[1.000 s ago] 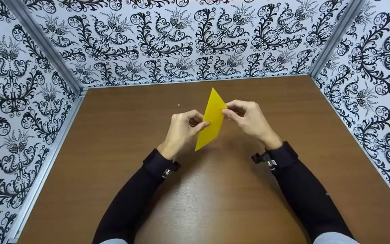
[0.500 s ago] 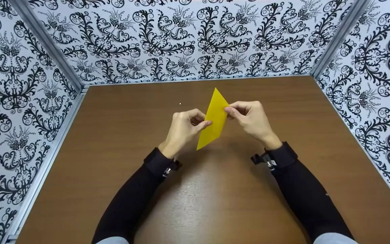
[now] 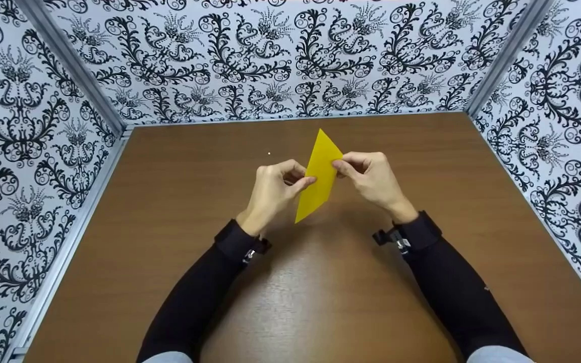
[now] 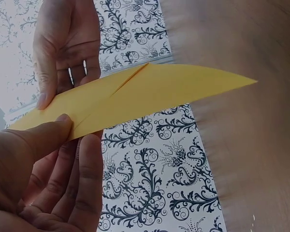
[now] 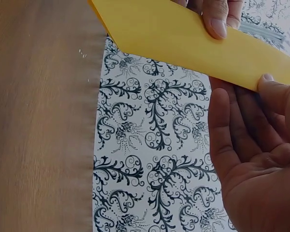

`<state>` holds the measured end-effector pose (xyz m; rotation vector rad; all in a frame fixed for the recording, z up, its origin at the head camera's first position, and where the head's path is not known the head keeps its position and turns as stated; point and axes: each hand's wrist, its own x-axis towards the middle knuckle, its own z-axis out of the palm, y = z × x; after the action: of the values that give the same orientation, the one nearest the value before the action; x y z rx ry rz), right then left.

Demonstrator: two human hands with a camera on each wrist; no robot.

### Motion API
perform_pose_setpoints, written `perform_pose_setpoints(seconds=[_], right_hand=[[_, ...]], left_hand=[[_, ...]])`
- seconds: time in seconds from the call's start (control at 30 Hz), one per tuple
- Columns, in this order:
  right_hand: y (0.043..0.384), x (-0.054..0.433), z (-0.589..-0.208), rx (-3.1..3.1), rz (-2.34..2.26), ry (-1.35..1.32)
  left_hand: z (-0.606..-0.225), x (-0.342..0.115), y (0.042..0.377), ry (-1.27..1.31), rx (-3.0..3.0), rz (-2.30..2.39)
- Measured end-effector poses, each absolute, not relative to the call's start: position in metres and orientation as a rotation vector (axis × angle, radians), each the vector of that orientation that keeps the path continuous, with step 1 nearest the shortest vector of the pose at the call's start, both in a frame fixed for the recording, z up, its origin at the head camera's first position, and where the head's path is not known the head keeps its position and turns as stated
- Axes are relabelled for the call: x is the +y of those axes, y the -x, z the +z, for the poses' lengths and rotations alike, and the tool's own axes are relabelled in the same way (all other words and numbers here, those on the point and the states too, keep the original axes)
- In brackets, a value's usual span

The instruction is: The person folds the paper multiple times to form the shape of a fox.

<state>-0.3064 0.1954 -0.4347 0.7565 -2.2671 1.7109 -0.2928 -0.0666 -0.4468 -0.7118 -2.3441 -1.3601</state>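
A folded sheet of yellow paper (image 3: 319, 176) is held up above the table, pointed at its top and bottom ends. My left hand (image 3: 277, 190) pinches its left edge, thumb on the near face and fingers behind. On the opposite edge, a little higher, my right hand (image 3: 376, 179) pinches the paper between thumb and fingers. A short crease slants across the yellow paper (image 4: 130, 79) in the left wrist view. In the right wrist view both thumbs press on the face of the paper (image 5: 183, 38), and the fingers behind it are partly hidden.
The brown wooden table (image 3: 179, 171) lies under both hands. A tiny white speck (image 3: 269, 153) shows on it, left of the paper. Walls with black-and-white scroll patterns (image 3: 250, 60) and grey metal frame posts (image 3: 71, 65) enclose the table at the back and sides.
The paper and both hands stay nearly in place. My right thumb has shifted slightly on the paper's edge. The whole view has shifted slightly.
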Motion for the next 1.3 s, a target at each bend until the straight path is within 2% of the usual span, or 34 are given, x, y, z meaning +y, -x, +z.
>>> perform_pose_setpoints(seconds=[1.3], right_hand=[[0.307,0.184,-0.452,-2.440,1.638,-0.830]], left_hand=[[-0.440,-0.075,0.292,0.623,-2.304,-1.486]])
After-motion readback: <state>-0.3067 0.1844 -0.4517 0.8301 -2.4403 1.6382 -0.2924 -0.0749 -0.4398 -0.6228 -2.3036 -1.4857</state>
